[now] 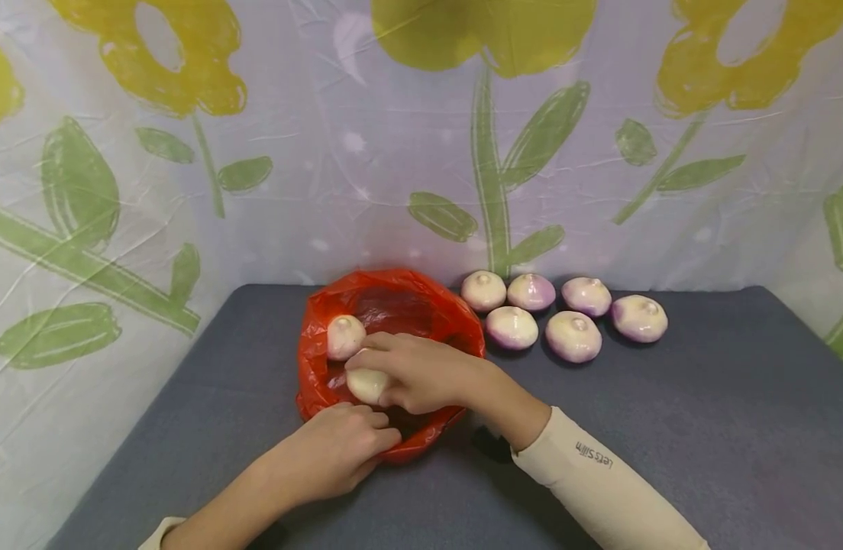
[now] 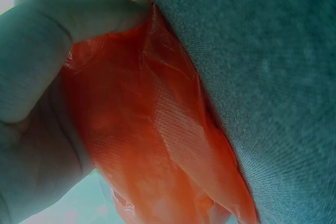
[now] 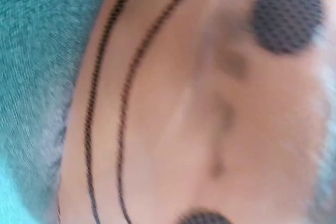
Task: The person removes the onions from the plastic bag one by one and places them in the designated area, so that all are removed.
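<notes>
A red plastic bag [image 1: 311,382] stands with its mouth spread wide on the dark table. My left hand [image 1: 342,447] pinches the near rim of the bag; in the left wrist view the thumb [image 2: 105,17] lies against the outside of the red plastic [image 2: 142,114]. Inside the bag's mouth my right hand [image 1: 421,370] grips a glossy pale onion [image 1: 366,385], fingers over its top. Another onion [image 1: 346,337] rests in the bag just beyond, close to the fingertips. The right wrist view is blurred and shows neither the fingers nor the held onion.
Several white-and-purple onions stand in a loose group right of the bag, the nearest being one onion [image 1: 511,328] and the farthest right another onion [image 1: 639,318]. A flower-printed curtain [image 1: 366,153] hangs behind the grey table [image 1: 669,428].
</notes>
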The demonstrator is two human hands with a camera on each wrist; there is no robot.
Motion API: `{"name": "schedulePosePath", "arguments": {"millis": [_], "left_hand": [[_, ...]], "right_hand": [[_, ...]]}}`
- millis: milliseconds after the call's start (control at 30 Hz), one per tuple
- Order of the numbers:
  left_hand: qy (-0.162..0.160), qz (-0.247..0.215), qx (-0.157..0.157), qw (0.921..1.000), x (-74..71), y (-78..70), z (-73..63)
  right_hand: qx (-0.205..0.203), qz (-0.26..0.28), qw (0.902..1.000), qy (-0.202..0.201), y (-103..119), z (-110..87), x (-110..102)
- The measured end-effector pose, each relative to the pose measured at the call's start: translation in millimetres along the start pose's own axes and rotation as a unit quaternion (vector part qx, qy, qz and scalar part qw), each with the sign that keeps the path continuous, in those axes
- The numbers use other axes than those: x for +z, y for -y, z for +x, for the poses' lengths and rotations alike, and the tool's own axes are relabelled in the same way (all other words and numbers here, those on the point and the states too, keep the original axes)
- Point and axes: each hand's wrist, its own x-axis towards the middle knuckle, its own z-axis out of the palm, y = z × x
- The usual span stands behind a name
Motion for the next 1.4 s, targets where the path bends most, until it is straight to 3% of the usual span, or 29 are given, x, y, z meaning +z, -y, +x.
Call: {"name": "schedulePosePath", "arguments": {"millis": [267,567,900,1100,1400], "left_hand": [[0.012,-0.010,-0.009,0.9998,-2.0,-0.8,0.9],[-0.006,-0.012,-0.010,0.9999,0.5,-0.9,0.4],[0.000,-0.019,-0.018,0.9996,-1.0,-0.7,-0.8],[0.023,-0.008,-0.018,0.9995,-1.6,-0.3,0.3],[0.036,-0.014,-0.024,0.9990,-1.3,0.0,-0.2]], "right_hand": [[-0.050,0.022,0.9971,-0.052,7.2,-14.2,-12.6],[-0.060,0.023,0.9946,-0.082,17.4,-38.7,-16.5],[-0.056,-0.008,0.9953,-0.078,37.3,-79.5,-26.4],[-0.065,-0.030,0.9936,-0.087,39.1,-100.7,-28.2],[-0.042,-0.035,0.9945,-0.089,38.9,-132.1,-33.9]]}}
